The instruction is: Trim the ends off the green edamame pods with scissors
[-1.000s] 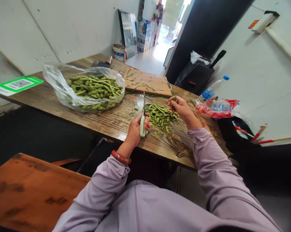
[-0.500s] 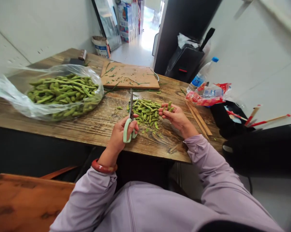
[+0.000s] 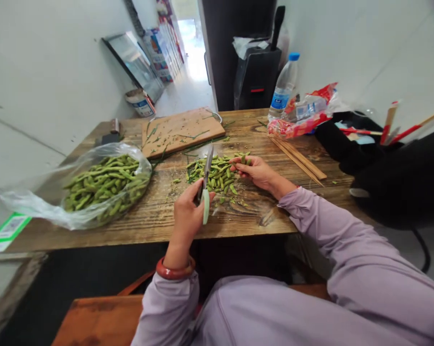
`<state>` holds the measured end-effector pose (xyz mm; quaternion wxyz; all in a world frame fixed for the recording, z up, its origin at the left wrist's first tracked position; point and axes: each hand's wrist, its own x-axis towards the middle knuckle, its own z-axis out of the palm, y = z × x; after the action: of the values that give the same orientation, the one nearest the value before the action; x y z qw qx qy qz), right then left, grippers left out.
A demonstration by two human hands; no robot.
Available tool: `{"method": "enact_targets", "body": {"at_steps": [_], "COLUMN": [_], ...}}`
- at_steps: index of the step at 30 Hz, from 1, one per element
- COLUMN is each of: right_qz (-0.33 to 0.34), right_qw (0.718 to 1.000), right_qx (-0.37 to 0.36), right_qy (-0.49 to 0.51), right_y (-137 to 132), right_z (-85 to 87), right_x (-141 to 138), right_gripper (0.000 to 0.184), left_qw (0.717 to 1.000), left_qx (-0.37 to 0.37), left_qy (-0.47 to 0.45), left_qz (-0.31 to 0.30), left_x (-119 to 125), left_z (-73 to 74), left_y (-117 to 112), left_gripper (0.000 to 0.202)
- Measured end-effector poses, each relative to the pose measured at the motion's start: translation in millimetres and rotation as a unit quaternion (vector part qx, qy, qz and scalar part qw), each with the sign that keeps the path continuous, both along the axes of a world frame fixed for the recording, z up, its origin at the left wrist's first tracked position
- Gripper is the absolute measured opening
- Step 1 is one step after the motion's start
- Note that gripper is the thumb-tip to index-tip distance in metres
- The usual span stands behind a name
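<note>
My left hand (image 3: pixel 190 209) is closed on a pair of scissors (image 3: pixel 207 180) with pale green handles; the blades point up and away from me. Pinched in the fingers of my right hand (image 3: pixel 262 174) are edamame pods (image 3: pixel 244 160), just above the right edge of a pile of pods (image 3: pixel 218 175) on the wooden table (image 3: pixel 137 234). Small green trimmings lie around that pile. To the left, a clear plastic bag (image 3: pixel 78 223) lies open with many more edamame pods (image 3: pixel 103 180) in it.
A cutting board (image 3: pixel 188 129) with green scraps lies at the back. On the right are wooden chopsticks (image 3: pixel 299 161), a red and clear wrapper (image 3: pixel 305 120), a water bottle (image 3: pixel 283 89) and a black holder (image 3: pixel 341 158). A green-edged card (image 3: pixel 11 228) is at the far left.
The view has turned, so the table appears rotated. My left hand has tilted the scissors to the right, their handles now edge-on. My right hand still holds pods beside the pile.
</note>
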<state>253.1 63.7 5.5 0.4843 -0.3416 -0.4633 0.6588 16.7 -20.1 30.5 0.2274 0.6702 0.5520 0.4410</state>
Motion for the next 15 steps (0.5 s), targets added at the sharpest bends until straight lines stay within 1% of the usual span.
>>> {"method": "enact_targets", "body": {"at_steps": [2, 4, 8, 12, 15], "right_qz": [-0.003, -0.005, 0.003, 0.006, 0.004], "right_qw": [1.0, 1.0, 1.0, 1.0, 1.0], "right_qx": [-0.003, -0.011, -0.022, -0.013, -0.015], "right_qy": [0.019, 0.024, -0.009, -0.026, -0.025], "right_y": [2, 3, -1, -5, -7], "right_z": [-0.7, -1.2, -1.2, -0.1, -0.6], "right_x": [2, 2, 0, -2, 1], "right_gripper": [0.045, 0.044, 0.046, 0.049, 0.048], "left_qw": [0.999, 0.999, 0.998, 0.997, 0.997], "left_qx": [0.011, 0.009, 0.022, 0.025, 0.019], "left_qy": [0.037, 0.044, 0.055, 0.071, 0.07], "left_qz": [-0.006, -0.013, -0.018, -0.036, -0.036], "left_x": [3, 7, 13, 16, 17], "left_z": [-5.0, -12.9, -24.6, -24.7, -22.4], "left_y": [3, 4, 3, 1, 0], "left_gripper": [0.042, 0.039, 0.038, 0.038, 0.04]}}
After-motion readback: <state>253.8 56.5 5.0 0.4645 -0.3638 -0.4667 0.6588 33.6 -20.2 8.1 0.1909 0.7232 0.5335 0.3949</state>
